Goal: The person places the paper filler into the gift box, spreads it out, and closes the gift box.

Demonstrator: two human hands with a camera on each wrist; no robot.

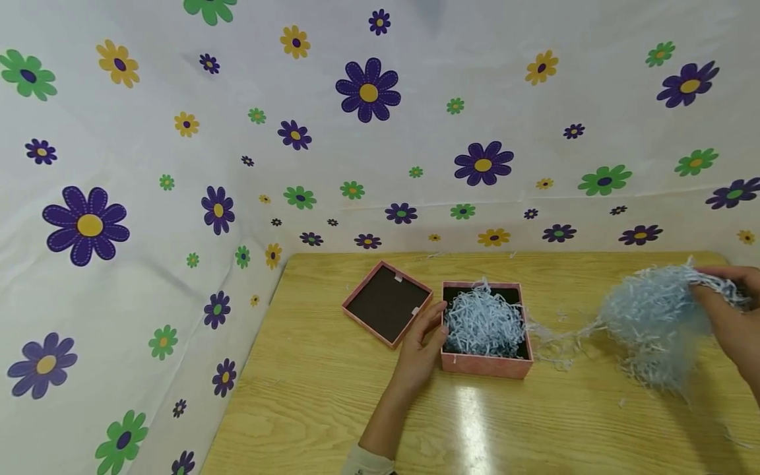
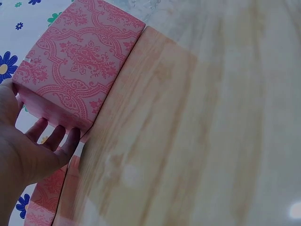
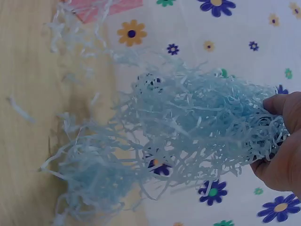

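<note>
An open pink patterned box (image 1: 487, 365) stands on the table, filled with light-blue shredded paper (image 1: 483, 323). My left hand (image 1: 418, 349) holds the box at its left side. In the left wrist view, fingertips (image 2: 56, 136) touch the box's end wall, and the thumb is at its upper edge. Out to the right, my right hand (image 1: 733, 310) grips a large loose bunch of shredded paper (image 1: 650, 307). Thin strands trail from this bunch back to the box. In the right wrist view, the bunch (image 3: 197, 122) hangs from between thumb and fingers.
The pink lid (image 1: 386, 303) lies with its dark inside up, left of the box. Loose paper shreds (image 1: 561, 363) are scattered on the wooden table (image 1: 309, 396). A flower-printed white sheet (image 1: 415, 138) rises behind and to the left.
</note>
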